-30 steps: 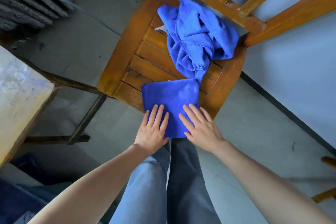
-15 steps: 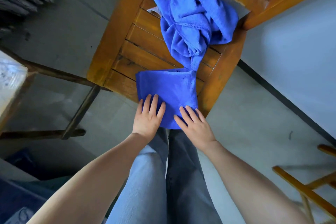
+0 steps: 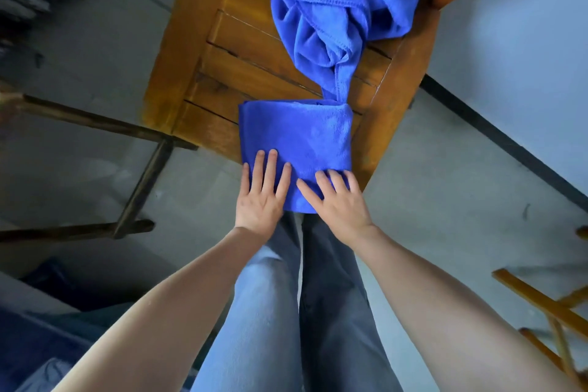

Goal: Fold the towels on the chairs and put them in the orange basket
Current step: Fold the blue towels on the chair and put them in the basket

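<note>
Left hand [image 3: 259, 197] and right hand [image 3: 339, 204] both lie flat, fingers straight and slightly spread, pressing on the near edge of the folded blue towel [image 3: 296, 134]; neither hand grasps anything. That towel sits as a neat rectangle at the front of the wooden chair seat [image 3: 245, 54], and its near part hangs a little past the seat's front edge, above the person's jeans.

Behind it, a second blue towel [image 3: 334, 3] lies crumpled in a heap at the back of the seat. A twisted tail of it runs forward and touches the far right corner of the folded one; whether it is caught underneath cannot be told.

By my reading, the first towel's fold is finished or nearly so, and this is the last smoothing. It has yet to go into the orange basket, which is not in view. The heaped towel is unfolded. Wooden bars [image 3: 541, 299] at lower right may belong to another chair; no towel shows there.
</note>
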{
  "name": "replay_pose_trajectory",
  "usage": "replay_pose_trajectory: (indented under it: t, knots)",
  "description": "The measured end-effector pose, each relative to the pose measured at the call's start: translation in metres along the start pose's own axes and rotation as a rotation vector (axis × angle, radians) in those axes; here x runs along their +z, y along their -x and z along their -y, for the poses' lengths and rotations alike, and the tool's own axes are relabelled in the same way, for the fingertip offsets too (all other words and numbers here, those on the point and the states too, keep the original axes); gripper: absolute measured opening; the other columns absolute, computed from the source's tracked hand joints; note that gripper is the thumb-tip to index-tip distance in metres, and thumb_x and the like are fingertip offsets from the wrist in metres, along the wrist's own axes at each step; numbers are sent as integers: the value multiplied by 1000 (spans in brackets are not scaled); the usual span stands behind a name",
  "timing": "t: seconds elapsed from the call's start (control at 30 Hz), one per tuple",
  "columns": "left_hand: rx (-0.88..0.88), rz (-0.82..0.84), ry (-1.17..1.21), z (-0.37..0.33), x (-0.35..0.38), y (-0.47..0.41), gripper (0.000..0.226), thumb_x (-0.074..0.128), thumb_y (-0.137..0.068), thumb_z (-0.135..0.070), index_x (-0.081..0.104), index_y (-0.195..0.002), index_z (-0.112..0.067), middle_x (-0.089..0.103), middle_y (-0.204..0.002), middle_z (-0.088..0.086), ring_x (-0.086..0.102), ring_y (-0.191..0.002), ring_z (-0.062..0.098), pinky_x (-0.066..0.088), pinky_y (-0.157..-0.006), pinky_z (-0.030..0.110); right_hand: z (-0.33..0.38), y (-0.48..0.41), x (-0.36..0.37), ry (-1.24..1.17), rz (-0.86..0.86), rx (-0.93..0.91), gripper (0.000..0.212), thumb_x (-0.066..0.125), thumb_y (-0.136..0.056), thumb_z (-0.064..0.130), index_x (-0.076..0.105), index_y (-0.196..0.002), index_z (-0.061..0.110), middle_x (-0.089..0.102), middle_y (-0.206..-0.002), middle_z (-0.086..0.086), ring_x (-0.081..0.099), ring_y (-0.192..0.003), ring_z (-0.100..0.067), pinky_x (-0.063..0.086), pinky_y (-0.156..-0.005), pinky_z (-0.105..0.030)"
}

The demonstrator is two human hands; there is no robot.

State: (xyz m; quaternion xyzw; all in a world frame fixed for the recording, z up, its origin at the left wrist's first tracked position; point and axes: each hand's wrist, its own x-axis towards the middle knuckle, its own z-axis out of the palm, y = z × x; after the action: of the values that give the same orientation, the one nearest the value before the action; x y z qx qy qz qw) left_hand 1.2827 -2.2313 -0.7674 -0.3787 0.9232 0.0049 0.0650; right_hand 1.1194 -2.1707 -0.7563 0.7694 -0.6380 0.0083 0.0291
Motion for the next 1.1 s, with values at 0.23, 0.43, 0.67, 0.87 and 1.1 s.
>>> replay_pose_trajectory:
  t: [0.23,0.43,0.67,0.87,1.1]
  knots:
    - [5,-90,43,5,-6,-14,32,52,-75,-10,49,-106,-12,66,-111,21,65,-98,40,51,-82,47,0,-4,-18,-68,24,23,42,40,-73,4,70,-94,23,63,-75,0,57,-65,-23,49,-65,-30]
    - [40,-15,154,21,-62,-28,46,72,-45,-8,66,-91,-8,71,-85,11,67,-68,28,54,-66,32,-19,-22,-73,-79,22,11,34,42,-70,5,69,-86,19,60,-69,0,56,-61,-21,45,-57,-27]
    - [-67,-84,242,29,-192,-58,41,62,-57,-12,61,-98,-13,70,-79,4,65,-65,26,51,-62,28,-67,-73,-196,-86,-57,0,26,44,-69,4,66,-74,16,56,-63,-1,55,-55,-23,42,-47,-26]
    - [-106,-289,281,34,-284,-80,74,67,-61,-51,46,-125,-20,65,-110,7,59,-100,26,48,-84,41,-107,-117,-294,-97,-167,-29,26,46,-64,11,66,-80,13,58,-65,-4,57,-55,-24,45,-43,-23]
    - [-295,-433,400,36,-357,-116,75,87,-46,-34,57,-113,-17,69,-103,5,66,-92,28,51,-80,42,-123,-169,-383,20,-238,-125,36,79,-46,14,68,-80,12,63,-70,-4,63,-60,-21,46,-43,-19]
